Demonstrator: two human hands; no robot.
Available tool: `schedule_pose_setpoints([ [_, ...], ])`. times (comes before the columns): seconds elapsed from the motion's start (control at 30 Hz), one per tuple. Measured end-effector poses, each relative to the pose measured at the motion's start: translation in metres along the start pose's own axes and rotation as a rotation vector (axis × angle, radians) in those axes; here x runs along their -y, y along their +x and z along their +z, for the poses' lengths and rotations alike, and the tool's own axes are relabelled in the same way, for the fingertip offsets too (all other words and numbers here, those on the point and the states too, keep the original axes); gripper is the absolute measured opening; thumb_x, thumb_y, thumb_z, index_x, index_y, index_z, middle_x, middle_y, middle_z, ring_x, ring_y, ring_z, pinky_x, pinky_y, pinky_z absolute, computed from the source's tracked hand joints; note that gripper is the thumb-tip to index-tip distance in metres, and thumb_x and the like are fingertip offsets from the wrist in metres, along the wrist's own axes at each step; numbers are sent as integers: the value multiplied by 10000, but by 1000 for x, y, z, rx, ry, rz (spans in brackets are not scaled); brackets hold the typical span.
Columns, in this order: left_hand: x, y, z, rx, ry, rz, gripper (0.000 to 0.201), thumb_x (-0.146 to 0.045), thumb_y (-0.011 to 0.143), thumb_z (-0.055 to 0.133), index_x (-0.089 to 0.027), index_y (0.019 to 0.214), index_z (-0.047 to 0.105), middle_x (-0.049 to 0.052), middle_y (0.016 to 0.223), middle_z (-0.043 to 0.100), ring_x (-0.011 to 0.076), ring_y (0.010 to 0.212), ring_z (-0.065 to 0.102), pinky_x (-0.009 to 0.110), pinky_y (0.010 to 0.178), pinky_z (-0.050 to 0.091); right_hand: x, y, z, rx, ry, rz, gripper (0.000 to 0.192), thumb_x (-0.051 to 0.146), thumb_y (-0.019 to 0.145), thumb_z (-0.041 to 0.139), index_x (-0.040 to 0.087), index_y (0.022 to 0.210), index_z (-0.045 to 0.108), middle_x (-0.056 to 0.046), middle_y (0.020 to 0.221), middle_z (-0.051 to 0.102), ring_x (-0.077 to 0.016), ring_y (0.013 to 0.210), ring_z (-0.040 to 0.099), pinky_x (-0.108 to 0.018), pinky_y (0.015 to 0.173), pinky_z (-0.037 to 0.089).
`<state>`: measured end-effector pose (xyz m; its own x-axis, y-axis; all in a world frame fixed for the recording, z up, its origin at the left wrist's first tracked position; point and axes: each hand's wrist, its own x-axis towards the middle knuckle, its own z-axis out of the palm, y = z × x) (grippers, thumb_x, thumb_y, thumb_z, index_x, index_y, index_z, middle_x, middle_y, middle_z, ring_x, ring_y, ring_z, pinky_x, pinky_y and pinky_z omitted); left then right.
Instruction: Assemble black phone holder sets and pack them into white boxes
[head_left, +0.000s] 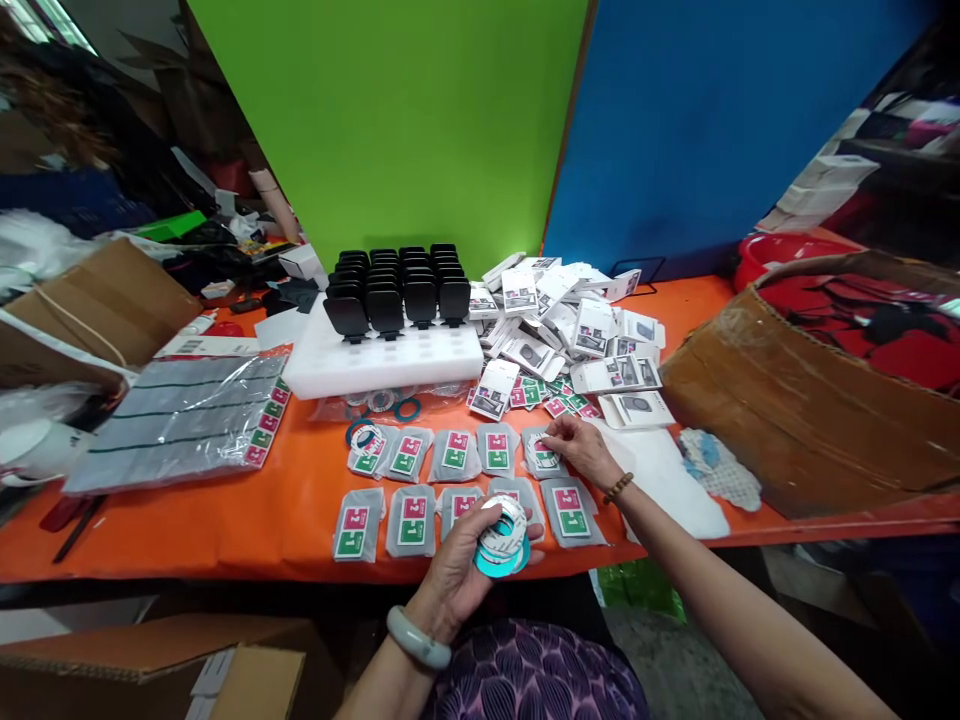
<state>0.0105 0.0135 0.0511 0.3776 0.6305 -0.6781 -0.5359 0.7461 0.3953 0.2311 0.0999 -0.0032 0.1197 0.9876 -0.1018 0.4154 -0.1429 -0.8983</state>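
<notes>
One orange worktop [202,530]; its white foam block [382,375]; before the block, ten grey pouches [412,550], two bearing rings, others seemingly left without; left grip [457,570] cradling a ring stack [497,546]; right grip [589,452] touching one pouch's ring [536,455], whether pinching I cannot tell.

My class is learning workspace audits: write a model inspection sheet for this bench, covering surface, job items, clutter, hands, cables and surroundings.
Surface: orange tabletop, heavily loaded.
Job items: grey packets with pink-and-green labels, two rows of five; a white ring lies on the far row's rightmost packet.
Clutter: heaped white boxes; white foam block holding black pieces.
Hands: left hand holds white and teal rings; right hand has its fingertips at the white ring, grip unclear.
Cables: pale cord or strip at far left; unclear whether it is a cable.
Surroundings: green panel and blue panel behind.
</notes>
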Motion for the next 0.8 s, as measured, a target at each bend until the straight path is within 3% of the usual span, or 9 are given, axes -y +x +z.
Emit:
schedule_pose_setpoints([
  [0.2, 0, 6, 1, -80, 126, 128, 440, -218, 622, 834, -154, 950, 547, 80, 797, 718, 269, 705, 724, 302, 543, 567, 17, -21, -3, -109, -74, -74, 192, 382, 738, 650, 203, 776, 594, -43, 826, 579, -177, 725, 492, -322, 675, 415],
  [0.3, 2, 10, 2, -126, 162, 204, 480, -259, 556, 870, -162, 895, 544, 40, 729, 706, 240, 610, 709, 269, 469, 542, 40, -46, 1, 128, 117, 16, 301, 494, 784, 618, 202, 744, 557, -11, 702, 560, -132, 590, 460, -275, 543, 386],
  [0.37, 3, 12, 3, -131, 191, 231, 504, -297, 525, 883, -159, 883, 556, 29, 717, 706, 221, 567, 696, 259, 448, 534, 52, -63, 9, 323, 263, 113, 352, 524, 725, 680, 200, 741, 544, 15, 644, 544, -100, 516, 430, -242, 471, 337],
  [0.43, 4, 13, 3, -115, 223, 246, 523, -356, 525, 879, -151, 896, 572, 32, 712, 707, 208, 542, 685, 254, 437, 526, 59, -76, 19, 430, 356, 195, 387, 505, 651, 750, 197, 746, 536, 26, 626, 555, -84, 485, 438, -222, 442, 311],
  [0.67, 5, 6, -5, 11, 281, 246, 508, -524, 667, 760, -124, 950, 629, 92, 783, 724, 234, 687, 714, 261, 528, 543, 57, -82, 33, 426, 535, 359, 406, 468, 577, 796, 191, 661, 510, 64, 493, 491, -55, 408, 380, -196, 387, 230],
  [0.8, 8, 3, -13, -55, 304, 265, 512, -434, 601, 831, -138, 956, 610, 84, 806, 733, 216, 633, 708, 252, 522, 538, 54, -74, 31, 416, 477, 374, 346, 432, 581, 782, 186, 665, 555, 64, 443, 493, -52, 374, 339, -202, 379, 189],
])
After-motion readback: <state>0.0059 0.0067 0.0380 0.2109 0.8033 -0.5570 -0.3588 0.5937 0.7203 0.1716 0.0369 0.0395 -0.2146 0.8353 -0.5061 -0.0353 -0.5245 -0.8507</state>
